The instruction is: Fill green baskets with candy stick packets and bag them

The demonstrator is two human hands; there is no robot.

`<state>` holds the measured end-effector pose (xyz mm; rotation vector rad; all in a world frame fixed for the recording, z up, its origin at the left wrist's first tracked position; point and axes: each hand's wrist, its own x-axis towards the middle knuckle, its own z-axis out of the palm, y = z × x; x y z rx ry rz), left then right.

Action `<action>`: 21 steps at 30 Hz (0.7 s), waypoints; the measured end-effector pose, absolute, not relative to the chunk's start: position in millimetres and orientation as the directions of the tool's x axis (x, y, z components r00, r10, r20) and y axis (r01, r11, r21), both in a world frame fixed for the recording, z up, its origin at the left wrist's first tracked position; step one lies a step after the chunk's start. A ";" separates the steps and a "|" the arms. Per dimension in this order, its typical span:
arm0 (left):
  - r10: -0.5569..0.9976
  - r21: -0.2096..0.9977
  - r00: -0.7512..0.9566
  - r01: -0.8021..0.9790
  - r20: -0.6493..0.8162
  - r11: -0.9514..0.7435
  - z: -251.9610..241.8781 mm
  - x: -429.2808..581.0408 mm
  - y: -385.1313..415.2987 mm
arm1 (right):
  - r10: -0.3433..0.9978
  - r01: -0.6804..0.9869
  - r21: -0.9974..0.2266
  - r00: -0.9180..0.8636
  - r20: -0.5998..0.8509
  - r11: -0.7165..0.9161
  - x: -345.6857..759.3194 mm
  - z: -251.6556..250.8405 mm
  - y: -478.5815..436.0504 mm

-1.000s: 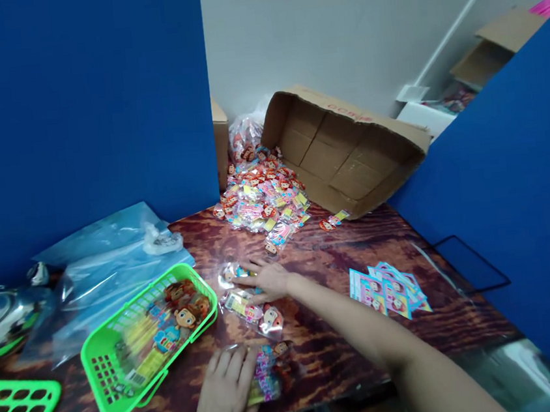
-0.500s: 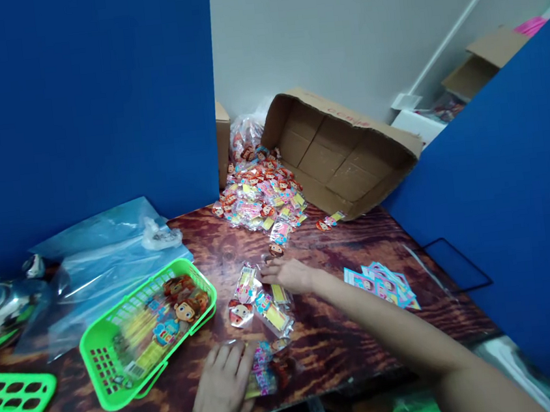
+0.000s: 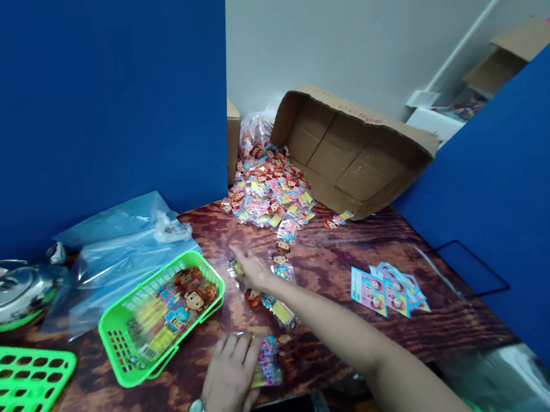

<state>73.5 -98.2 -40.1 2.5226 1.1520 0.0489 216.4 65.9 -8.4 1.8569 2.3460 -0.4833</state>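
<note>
My left hand, with a watch on the wrist, lies flat with fingers spread on a small stack of clear toy packets at the table's near edge. My right hand reaches forward and rests, fingers spread, over a few loose packets on the brown table. Just left of it stands a green basket holding packed cartoon-figure toys. Farther back a big pile of the same packets spills from a tipped cardboard box.
A stack of printed cards lies at the right. Clear plastic bags and a metal lid sit at the left, a second green basket at the near left corner. Blue partitions wall both sides.
My right hand has dragged the loose packets about and shifted slightly left toward the green basket. My left hand has stayed pressed on its stack. The camera has turned a little.
</note>
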 end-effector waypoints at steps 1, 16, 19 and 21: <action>0.729 0.346 0.675 0.715 -0.114 -0.607 -38.6 72.5 -98.2 | 0.933 0.951 -0.229 -0.262 -0.246 0.207 221.7 -2.9 70.4; 0.727 0.351 0.679 0.709 -0.105 -0.611 -35.5 68.1 -103.6 | 0.170 0.170 0.042 -0.867 -0.469 0.985 284.9 29.3 26.8; 0.732 0.353 0.672 0.715 -0.109 -0.604 -34.8 68.9 -104.2 | 0.074 0.056 0.056 -0.910 -0.408 0.997 285.0 18.5 38.4; 0.733 0.351 0.670 0.718 -0.115 -0.601 -34.5 69.3 -104.1 | -0.015 -0.022 0.014 -0.927 -0.375 1.000 281.3 13.6 43.7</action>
